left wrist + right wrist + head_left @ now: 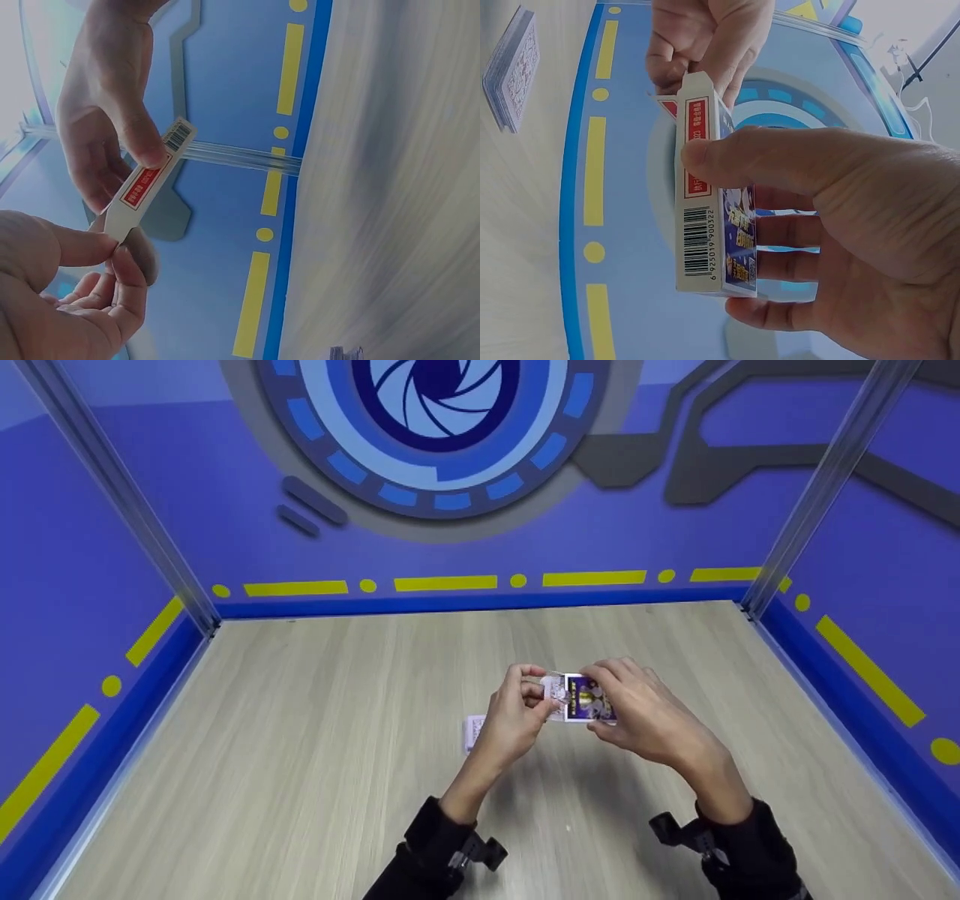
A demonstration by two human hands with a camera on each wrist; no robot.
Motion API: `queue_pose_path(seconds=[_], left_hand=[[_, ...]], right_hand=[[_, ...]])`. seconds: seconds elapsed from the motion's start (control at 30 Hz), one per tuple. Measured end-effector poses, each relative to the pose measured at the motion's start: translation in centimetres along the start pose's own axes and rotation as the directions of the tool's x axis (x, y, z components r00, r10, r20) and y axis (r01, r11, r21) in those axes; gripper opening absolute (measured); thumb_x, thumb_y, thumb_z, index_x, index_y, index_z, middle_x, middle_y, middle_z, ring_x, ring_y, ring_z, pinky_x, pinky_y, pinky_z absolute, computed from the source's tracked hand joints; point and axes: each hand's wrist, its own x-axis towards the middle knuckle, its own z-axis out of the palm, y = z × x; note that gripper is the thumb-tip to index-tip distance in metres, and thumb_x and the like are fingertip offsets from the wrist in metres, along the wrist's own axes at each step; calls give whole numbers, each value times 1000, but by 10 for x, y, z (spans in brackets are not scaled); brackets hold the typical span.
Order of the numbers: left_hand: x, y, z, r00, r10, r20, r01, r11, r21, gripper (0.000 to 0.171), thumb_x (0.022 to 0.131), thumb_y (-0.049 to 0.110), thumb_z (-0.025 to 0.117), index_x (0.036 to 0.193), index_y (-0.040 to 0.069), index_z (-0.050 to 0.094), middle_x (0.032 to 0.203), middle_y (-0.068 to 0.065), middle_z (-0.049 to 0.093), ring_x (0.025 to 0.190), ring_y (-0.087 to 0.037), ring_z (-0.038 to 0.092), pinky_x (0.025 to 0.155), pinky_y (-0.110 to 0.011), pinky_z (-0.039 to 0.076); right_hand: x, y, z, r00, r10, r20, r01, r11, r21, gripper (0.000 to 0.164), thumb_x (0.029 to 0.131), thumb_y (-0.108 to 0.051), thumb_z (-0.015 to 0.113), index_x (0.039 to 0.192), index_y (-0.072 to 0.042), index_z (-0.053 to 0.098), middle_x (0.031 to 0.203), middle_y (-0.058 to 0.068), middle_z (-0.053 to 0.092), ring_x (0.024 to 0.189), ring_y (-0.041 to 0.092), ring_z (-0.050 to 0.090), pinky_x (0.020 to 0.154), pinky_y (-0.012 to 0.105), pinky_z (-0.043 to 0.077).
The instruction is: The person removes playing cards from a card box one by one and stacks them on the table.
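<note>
A small card box [589, 697] with a purple printed face is held above the table between both hands. My right hand [649, 712] grips its right part, thumb on the narrow side with the barcode and red label [697, 180]. My left hand [516, 716] pinches the other end with thumb and finger, where a pale patterned piece [555, 688] shows; I cannot tell whether it is a flap or cards. In the right wrist view a flap [667, 105] stands out at that end. A stack of cards [514, 71] lies on the table, partly hidden behind the left hand in the head view.
The wood-grain table [322, 750] has blue printed walls [187, 525] at its back and sides. Clear posts [825, 487] stand at the back corners. Dark bands with small cameras [450, 847] are on both wrists.
</note>
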Motion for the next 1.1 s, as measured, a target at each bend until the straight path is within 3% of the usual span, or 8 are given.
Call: queue_pose_path(seconds=[0.23, 0.4, 0.57, 0.67, 0.77, 0.9, 1.0, 1.1], left_hand=[[-3, 10, -6, 994, 106, 17, -107, 989, 105, 56, 99, -4, 59, 150, 10, 40, 92, -2, 65, 82, -13, 58, 68, -27, 48], [-5, 16, -8, 990, 142, -6, -138, 971, 197, 59, 98, -6, 55, 152, 17, 48, 106, -5, 62, 86, -13, 55, 69, -26, 47], [-5, 17, -12, 974, 217, -58, -178, 903, 391, 53, 92, -6, 56, 140, 17, 65, 100, -3, 60, 82, -12, 47, 69, -25, 42], [-6, 18, -14, 968, 247, -44, -197, 858, 475, 53, 88, -5, 58, 136, 15, 68, 98, -3, 56, 84, -14, 46, 71, -26, 42], [-7, 19, -17, 970, 243, 3, -212, 838, 502, 51, 88, -1, 64, 137, 12, 64, 111, -4, 52, 96, -16, 48, 80, -27, 46], [-9, 18, -20, 970, 236, 63, -233, 817, 528, 56, 88, 16, 83, 138, 9, 59, 123, -6, 44, 110, -19, 47, 91, -30, 47], [-9, 16, -21, 960, 266, 87, -265, 767, 584, 70, 79, 27, 92, 137, 8, 59, 125, -8, 43, 113, -21, 46, 95, -32, 46], [-9, 13, -19, 949, 301, 89, -285, 710, 644, 72, 76, 31, 93, 135, 7, 59, 123, -8, 44, 111, -21, 47, 96, -32, 45]], right_hand=[[0, 4, -5, 1000, 29, -4, -29, 999, 44, 67, 79, -15, 90, 135, 1, 59, 127, 15, 62, 110, 29, 57, 90, 52, 48], [-1, 7, -8, 999, 37, -19, -36, 998, 58, 66, 79, -15, 89, 135, 0, 59, 127, 15, 62, 110, 29, 57, 90, 52, 48], [-3, 9, -11, 998, 53, -33, -50, 995, 83, 63, 80, -14, 88, 135, -1, 60, 128, 14, 62, 110, 30, 57, 91, 52, 47], [-4, 12, -12, 998, 56, -38, -53, 994, 92, 63, 80, -13, 88, 135, -1, 60, 127, 14, 62, 110, 30, 57, 91, 52, 47], [-4, 13, -12, 998, 51, -40, -48, 995, 91, 63, 80, -14, 89, 135, -1, 60, 127, 14, 62, 109, 30, 57, 90, 51, 47], [-5, 13, -11, 998, 47, -44, -43, 995, 89, 63, 80, -14, 89, 134, -1, 60, 126, 14, 62, 109, 30, 56, 90, 51, 47], [-5, 12, -11, 998, 47, -45, -43, 995, 86, 64, 79, -14, 89, 135, -1, 60, 127, 13, 62, 109, 29, 56, 90, 49, 47], [-4, 11, -10, 998, 35, -48, -31, 996, 83, 64, 79, -13, 89, 135, -1, 60, 127, 13, 62, 109, 28, 56, 89, 48, 48]])
